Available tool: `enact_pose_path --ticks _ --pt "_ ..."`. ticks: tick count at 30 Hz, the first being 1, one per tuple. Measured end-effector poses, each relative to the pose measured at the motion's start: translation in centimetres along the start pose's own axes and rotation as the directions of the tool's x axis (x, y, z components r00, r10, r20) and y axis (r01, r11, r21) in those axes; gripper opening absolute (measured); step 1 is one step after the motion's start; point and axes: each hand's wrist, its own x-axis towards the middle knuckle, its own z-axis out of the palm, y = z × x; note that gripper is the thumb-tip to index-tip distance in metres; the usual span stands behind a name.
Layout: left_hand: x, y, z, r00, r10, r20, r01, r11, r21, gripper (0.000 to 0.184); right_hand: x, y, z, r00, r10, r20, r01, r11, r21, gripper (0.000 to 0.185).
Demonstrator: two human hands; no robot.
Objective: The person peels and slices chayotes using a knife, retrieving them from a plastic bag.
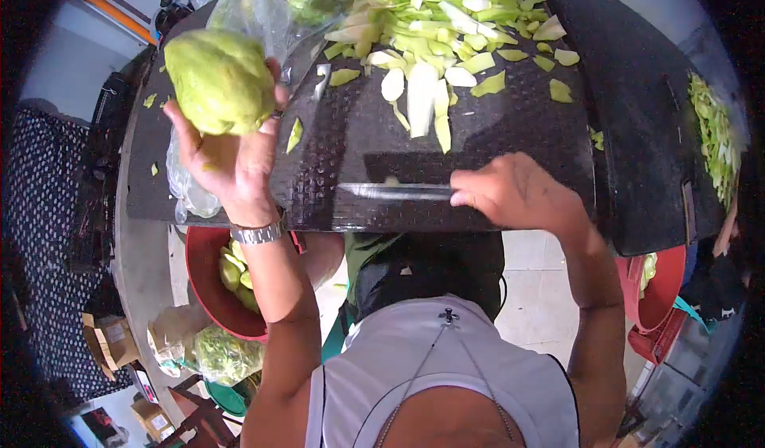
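This looks like a vegetable-preparation area, home or trade unclear — a black, textured bench [526, 157] carries a heap of cut green strips [446, 26], with a knife [398, 193] near its edge. Below, a red tub [201, 277] holds whole pale-green vegetables [231, 277]. Cardboard boxes [115, 340], a clear bag of greens [227, 352] and floor tiles [534, 293] complete the surroundings — plain and workaday.

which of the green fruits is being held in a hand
The large green fruit in the left hand; the others sit together in the red bucket at lower left, with neither hand holding them.
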Motion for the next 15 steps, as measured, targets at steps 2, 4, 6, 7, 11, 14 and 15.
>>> enact_pose_path --ticks 2,4,6,7,11,14,15 --pt "-0.1 0.4 -0.6 0.989 -0.105 0.1 0.105 0.994 0.002 0.082 1.3 2.2 -0.1 0.994 0.108 -0.032 -0.111 0.987 -0.116 0.025" --pt "-0.6 0.5 -1.0 0.986 -0.139 0.089 0.137 0.99 0.031 0.084 1.9 5.8 0.6 0.966 -0.003 -0.257 -0.137 0.84 -0.524 0.021" --pt "-1.0 0.3 -1.3 0.994 -0.103 -0.025 0.105 0.991 0.078 0.084 2.3 8.7 0.9 0.914 -0.13 -0.384 -0.198 0.683 -0.703 0.019" --pt "-0.9 0.4 -1.5 0.985 -0.173 -0.003 0.173 0.985 0.007 0.077 2.8 9.3 0.3 0.919 -0.114 -0.378 -0.158 0.771 -0.617 0.021" --pt "-1.8 -1.7 -0.2 0.944 -0.029 -0.328 -0.002 0.996 -0.093 0.074 1.4 7.5 -1.5 0.971 -0.048 -0.233 -0.013 0.967 -0.253 0.029" --pt "-2.4 -1.7 -2.0 0.98 -0.181 -0.088 0.152 0.952 -0.267 0.079 2.3 8.0 -2.2 0.968 0.014 -0.25 -0.086 0.956 -0.281 0.026" --pt "-2.4 -2.0 -2.5 0.981 -0.193 -0.031 0.18 0.955 -0.236 0.085 2.8 8.7 -2.3 0.959 0.006 -0.285 -0.095 0.949 -0.3 0.026"
